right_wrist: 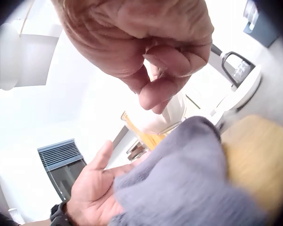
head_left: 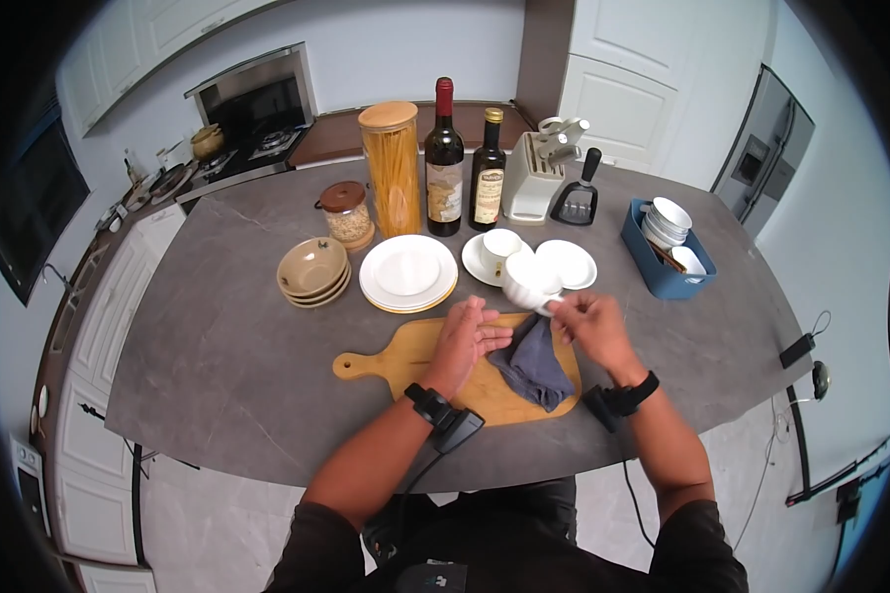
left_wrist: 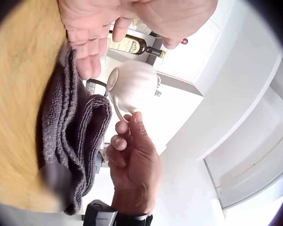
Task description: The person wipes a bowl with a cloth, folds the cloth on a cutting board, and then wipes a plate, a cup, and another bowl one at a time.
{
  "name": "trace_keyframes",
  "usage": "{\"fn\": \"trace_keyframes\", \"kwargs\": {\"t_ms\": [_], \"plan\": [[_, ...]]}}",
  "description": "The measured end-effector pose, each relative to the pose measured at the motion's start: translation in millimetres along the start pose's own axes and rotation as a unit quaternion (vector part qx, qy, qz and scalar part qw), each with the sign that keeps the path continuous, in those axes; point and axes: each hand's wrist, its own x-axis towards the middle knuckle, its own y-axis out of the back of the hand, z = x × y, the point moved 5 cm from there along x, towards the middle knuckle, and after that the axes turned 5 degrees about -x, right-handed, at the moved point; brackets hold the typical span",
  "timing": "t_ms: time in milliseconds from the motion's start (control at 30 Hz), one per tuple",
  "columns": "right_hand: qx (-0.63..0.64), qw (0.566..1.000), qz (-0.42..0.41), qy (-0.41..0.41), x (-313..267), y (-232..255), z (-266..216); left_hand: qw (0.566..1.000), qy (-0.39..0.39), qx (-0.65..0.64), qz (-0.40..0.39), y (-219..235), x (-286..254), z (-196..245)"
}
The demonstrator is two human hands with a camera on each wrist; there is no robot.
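Observation:
My right hand (head_left: 595, 331) pinches the handle of a white teacup (head_left: 526, 282) between thumb and fingers. In the left wrist view the cup (left_wrist: 137, 84) is tilted, its foot turned toward the left hand. That left hand (head_left: 458, 346) hangs over the cutting board (head_left: 415, 371), fingers extended and nothing held. A dark grey cloth (head_left: 536, 368) lies bunched on the board, below and between both hands. Beyond the cup, a white saucer (head_left: 579, 269) sits at right; another saucer (head_left: 474, 265) at left bears a second teacup (head_left: 501, 244).
Left of the saucers are stacked white plates (head_left: 408, 267) and beige bowls (head_left: 311, 269). Behind stand an oat jar (head_left: 347, 217), a pasta jar (head_left: 392, 173), two bottles, a knife block (head_left: 532, 183) and a masher (head_left: 579, 198). At right, a blue bin (head_left: 677, 282) holds bowls.

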Motion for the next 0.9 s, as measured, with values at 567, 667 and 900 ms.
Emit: {"fn": "trace_keyframes", "kwargs": {"t_ms": [567,667,900], "plan": [[-0.231,0.964,0.132,-0.011,89,69,100,0.995,0.016,0.089,-0.033,-4,-2,-4],[-0.221,0.966,0.130,-0.019,91,59,99,0.995,0.016,0.088,-0.034,-3,-1,-5],[-0.191,0.974,0.119,-0.034,92,48,90,0.994,0.018,0.100,-0.037,-6,-2,-2]]}}
